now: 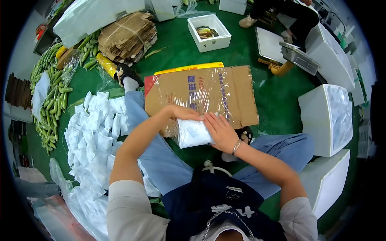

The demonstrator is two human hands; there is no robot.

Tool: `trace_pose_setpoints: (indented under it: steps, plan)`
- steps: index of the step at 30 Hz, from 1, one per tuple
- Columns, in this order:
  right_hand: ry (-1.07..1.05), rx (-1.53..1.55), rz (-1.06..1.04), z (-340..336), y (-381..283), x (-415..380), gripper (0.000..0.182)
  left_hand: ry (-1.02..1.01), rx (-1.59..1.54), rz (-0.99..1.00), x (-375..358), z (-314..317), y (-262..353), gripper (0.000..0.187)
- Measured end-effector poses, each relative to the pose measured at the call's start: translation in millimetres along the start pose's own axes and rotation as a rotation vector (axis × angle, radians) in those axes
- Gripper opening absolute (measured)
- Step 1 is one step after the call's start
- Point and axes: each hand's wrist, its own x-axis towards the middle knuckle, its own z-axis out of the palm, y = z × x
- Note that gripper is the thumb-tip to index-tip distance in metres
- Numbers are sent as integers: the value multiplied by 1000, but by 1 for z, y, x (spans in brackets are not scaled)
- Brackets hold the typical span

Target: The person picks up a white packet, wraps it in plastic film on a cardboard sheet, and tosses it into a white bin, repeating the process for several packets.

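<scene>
My left hand (pixel 185 113) is at the upper left of a white packet (pixel 194 133), its fingers along the top edge. From the right, my right hand (pixel 221 131) lies over the same packet with fingers stretched across its corner. The packet is wrapped in clear plastic and held between both hands at the near edge of a cardboard box (pixel 241 94). Clear film covers part of the box, which has printed lettering and a red corner. A yellow strip (pixel 189 68) shows along the box's far edge. My thumbs are partly hidden.
White pouches (pixel 94 136) lie heaped at my left, with green vegetables (pixel 52 108) beyond. Flattened cardboard (pixel 128 36) is stacked at the far left. A foam box (pixel 210 44) stands ahead. At right are a scale (pixel 271 44), more foam boxes (pixel 315 120) and a seated person's legs (pixel 295 18).
</scene>
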Motion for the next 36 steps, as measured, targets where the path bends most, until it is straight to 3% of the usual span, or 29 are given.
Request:
trace_pose_setpoints:
  steps: [1, 4, 5, 6, 7, 9, 10, 12, 14, 16, 18, 21, 22, 23, 24, 25, 26, 27, 29, 30, 31, 32, 33, 34, 36]
  plan:
    - [-1, 5, 6, 6, 3, -1, 77, -6, -2, -4, 8, -6, -8, 63]
    - [-31, 28, -6, 17, 22, 8, 79, 47, 700, -326, -5, 7, 50, 69]
    - [-205, 213, 44, 17, 34, 18, 79, 42, 693, -324, -12, 18, 54, 69]
    - [-377, 401, 93, 18, 46, 29, 80, 483, 1015, -77, -19, 31, 52, 70]
    - [-378, 404, 91, 18, 67, 48, 80, 940, 1306, 194, -25, 43, 50, 71]
    - [-901, 614, 106, 18, 109, 88, 75, 925, 1052, 44, -19, 67, 53, 69]
    - [-899, 613, 103, 20, 121, 100, 75, 965, 1129, 18, -22, 74, 61, 63]
    - [-721, 1376, 399, 24, 134, 122, 67, 1051, 1099, 30, -4, 47, 43, 62]
    - [-744, 1390, 457, 32, 132, 143, 63, 1189, 1006, 129, 13, 20, 26, 55]
    - [-753, 1457, 595, 54, 139, 149, 58, 1097, 963, 62, 16, 4, 26, 53]
    - [-808, 1381, 532, 61, 146, 152, 57, 1011, 912, 6, 24, -1, 25, 50]
    - [-914, 1205, 502, 65, 147, 151, 59, 886, 305, -52, 35, 4, 9, 56]
    - [-816, 1166, 343, 75, 145, 144, 59, 986, -71, 433, 75, 14, -41, 56]
    - [-719, 1116, 187, 80, 142, 136, 60, 873, -592, 174, 67, 40, -26, 56]
    - [-716, 1110, 187, 80, 139, 131, 60, 706, -1087, -97, 55, 64, -9, 57]
    - [-640, 1104, 202, 82, 132, 122, 59, 8, -1269, 174, 52, 77, -48, 56]
    - [-566, 1097, 217, 84, 124, 113, 58, -507, -1572, 368, 79, 117, -88, 67]
    - [-491, 1088, 228, 85, 119, 107, 58, -683, -1648, 365, 81, 149, -87, 70]
    - [-497, 1121, 326, 70, 103, 106, 57, -193, -1161, -32, 50, 192, -45, 55]
    - [-505, 1136, 378, 67, 97, 100, 57, -53, -938, -271, 35, 213, -24, 47]
    - [-511, 1150, 430, 64, 90, 94, 56, -58, -1048, -186, 57, 234, -52, 44]
    - [-377, 822, 232, 64, 87, 91, 54, -72, -1161, -101, 78, 254, -79, 40]
    - [-245, 494, 44, 59, 79, 86, 53, -40, -1232, -216, 62, 243, -57, 42]
    - [-103, 461, -30, 52, 70, 67, 48, 3, -1306, -331, 45, 230, -34, 44]
    - [-83, 600, 19, 7, 39, 44, 43, -58, -1451, -75, 37, 206, -58, 51]
